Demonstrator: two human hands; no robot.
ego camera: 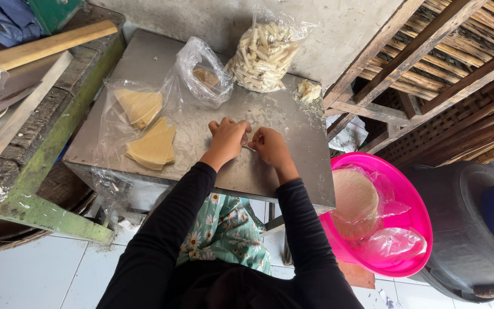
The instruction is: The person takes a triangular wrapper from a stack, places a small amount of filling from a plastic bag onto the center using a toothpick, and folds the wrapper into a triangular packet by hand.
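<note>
Dough strip (pixel 249 147) between hands | left hand (pixel 228 139); right hand (pixel 270 146); both pinching it

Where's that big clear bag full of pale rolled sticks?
In the head view, the bag of pale rolled sticks stands at the far edge of the metal table, against the wall, between a crumpled clear bag and a small dough lump.

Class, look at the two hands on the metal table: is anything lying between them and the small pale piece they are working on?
Nothing visible. The left hand and right hand meet over the small pale piece on the metal table, fingers right at it. The triangular sheets and bag of rolled sticks lie away from the hands.
</note>
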